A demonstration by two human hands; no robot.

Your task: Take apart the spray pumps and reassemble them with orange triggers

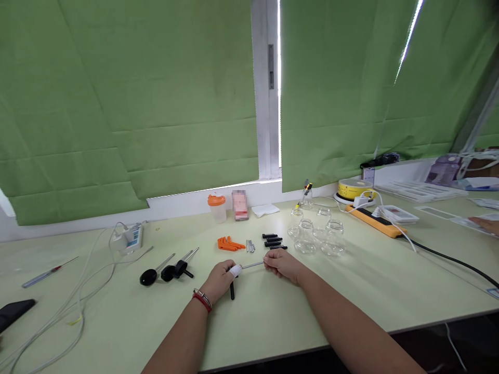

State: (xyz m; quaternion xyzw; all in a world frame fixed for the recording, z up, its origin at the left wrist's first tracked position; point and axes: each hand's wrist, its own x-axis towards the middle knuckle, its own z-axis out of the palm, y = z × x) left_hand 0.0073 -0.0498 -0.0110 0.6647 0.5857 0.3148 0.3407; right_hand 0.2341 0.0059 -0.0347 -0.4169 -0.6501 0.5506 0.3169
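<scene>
My left hand (223,278), its thumb wrapped in white, is closed around the black end of a part with a thin metal rod (253,265). A black stub of the same part sticks out below the hand. My right hand (281,264) pinches the rod's other end; its fingertips hide that tip. Left of my hands lie several similar black parts with metal rods (180,269). Just beyond my hands are orange handles (230,243), small metal pins (250,246) and several black ribbed pieces (273,242). Clear glass jars (306,239) stand to the right.
A cup with an orange lid (217,208) stands at the back, near a white tissue (265,210). An orange power strip (376,222) with cables is at right, another strip (134,238) at left. A screwdriver (50,272) lies far left. Another person's hand (485,225) shows at right.
</scene>
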